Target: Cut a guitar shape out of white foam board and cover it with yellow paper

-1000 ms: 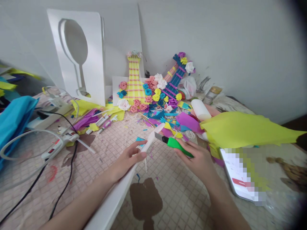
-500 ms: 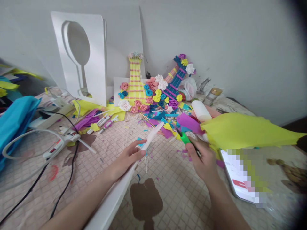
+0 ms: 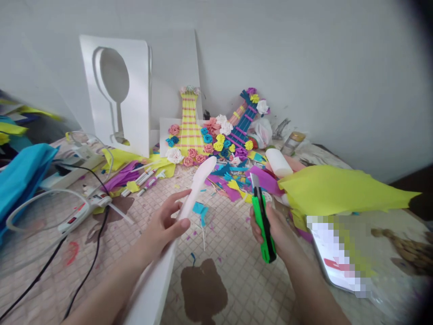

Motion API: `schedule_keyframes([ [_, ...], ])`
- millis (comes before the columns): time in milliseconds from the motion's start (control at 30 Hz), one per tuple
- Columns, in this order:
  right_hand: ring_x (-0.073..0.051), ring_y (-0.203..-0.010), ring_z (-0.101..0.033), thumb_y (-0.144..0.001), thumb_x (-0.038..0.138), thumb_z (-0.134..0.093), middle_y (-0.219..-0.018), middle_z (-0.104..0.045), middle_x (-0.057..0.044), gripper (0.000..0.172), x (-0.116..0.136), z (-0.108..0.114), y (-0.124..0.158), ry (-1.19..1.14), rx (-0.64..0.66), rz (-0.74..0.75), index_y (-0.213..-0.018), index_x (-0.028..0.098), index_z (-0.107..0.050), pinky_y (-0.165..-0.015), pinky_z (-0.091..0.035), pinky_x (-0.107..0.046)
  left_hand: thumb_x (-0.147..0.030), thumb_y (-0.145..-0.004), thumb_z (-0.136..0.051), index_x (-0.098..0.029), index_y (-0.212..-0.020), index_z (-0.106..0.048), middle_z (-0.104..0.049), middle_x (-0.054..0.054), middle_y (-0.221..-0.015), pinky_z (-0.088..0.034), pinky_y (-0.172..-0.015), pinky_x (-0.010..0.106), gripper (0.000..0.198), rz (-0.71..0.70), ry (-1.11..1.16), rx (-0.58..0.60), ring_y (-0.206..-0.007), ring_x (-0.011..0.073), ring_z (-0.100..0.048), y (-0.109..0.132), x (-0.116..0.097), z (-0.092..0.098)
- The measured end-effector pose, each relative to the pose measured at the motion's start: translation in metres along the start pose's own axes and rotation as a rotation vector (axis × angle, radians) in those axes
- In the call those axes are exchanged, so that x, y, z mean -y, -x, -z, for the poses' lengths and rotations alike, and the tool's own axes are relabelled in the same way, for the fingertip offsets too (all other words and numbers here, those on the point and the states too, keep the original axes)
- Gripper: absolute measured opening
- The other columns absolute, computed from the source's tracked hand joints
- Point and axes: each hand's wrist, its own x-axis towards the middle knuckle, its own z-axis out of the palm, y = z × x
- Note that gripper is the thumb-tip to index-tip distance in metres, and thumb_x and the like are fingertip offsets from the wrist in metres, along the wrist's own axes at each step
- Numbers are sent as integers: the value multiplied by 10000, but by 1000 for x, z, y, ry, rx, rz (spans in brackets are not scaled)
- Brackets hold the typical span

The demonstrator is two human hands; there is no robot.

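Observation:
My left hand (image 3: 169,228) grips a white foam board cutout (image 3: 199,176) with a long narrow neck and a rounded tip. It is tilted nearly edge-on, and its wider lower part runs under my forearm to the bottom edge. My right hand (image 3: 270,225) is wrapped round a green and black utility knife (image 3: 262,225), held upright with its blade (image 3: 254,181) out and pointing up. The knife is apart from the cutout, over the table (image 3: 237,271).
A white board (image 3: 135,99) with a rounded hole leans on the wall. Flower-covered paper guitars (image 3: 189,122) stand behind paper scraps. A power strip (image 3: 84,210) with cables lies left, a phone (image 3: 333,257) and yellow crepe paper (image 3: 345,187) right.
My left hand and the cutout have shifted left, and the cutout's flat face shows more. My right hand has turned the knife upright, so its green body and blade now show.

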Motion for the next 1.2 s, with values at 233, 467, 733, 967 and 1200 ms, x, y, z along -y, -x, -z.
schedule_keyframes([
  [233,-75,-366,-423,-858,587,-434,-400,-482,32,458,0,2,6,291,44,234,-638,187,-470,-396,-324,-205,-520,-733,-617,-300,-1349,-337,-587,48,-1049,-455,-646,295,712,-10,-595,-35,-749,192,-572,7,-4,-16],
  [467,-77,-359,-396,-857,613,-395,-398,-449,40,492,1,6,2,401,47,270,-581,206,-402,-394,-295,-221,-500,-733,-618,-266,-1342,-378,-585,78,-1152,-464,-791,371,695,-108,-765,-67,-925,260,-585,7,-12,-24],
  [733,-80,-411,-408,-864,544,-450,-435,-441,48,436,1,3,6,598,103,292,-606,194,-434,-440,-310,-221,-481,-753,-606,-264,-1339,-376,-562,82,-1199,-451,-832,390,666,-137,-765,-82,-947,259,-577,7,-10,-24],
  [967,-81,-384,-400,-871,579,-405,-411,-447,35,487,2,9,7,359,-47,354,-561,202,-411,-404,-295,-220,-466,-771,-574,-294,-1353,-348,-543,60,-1230,-483,-740,331,648,-41,-674,6,-872,220,-596,13,-13,-18],
  [1200,-76,-348,-393,-871,587,-398,-388,-462,24,512,3,2,14,276,121,281,-543,194,-429,-382,-292,-215,-506,-822,-480,-315,-1338,-374,-459,27,-1357,-438,-901,370,560,-63,-592,79,-1154,278,-478,25,-23,-9],
])
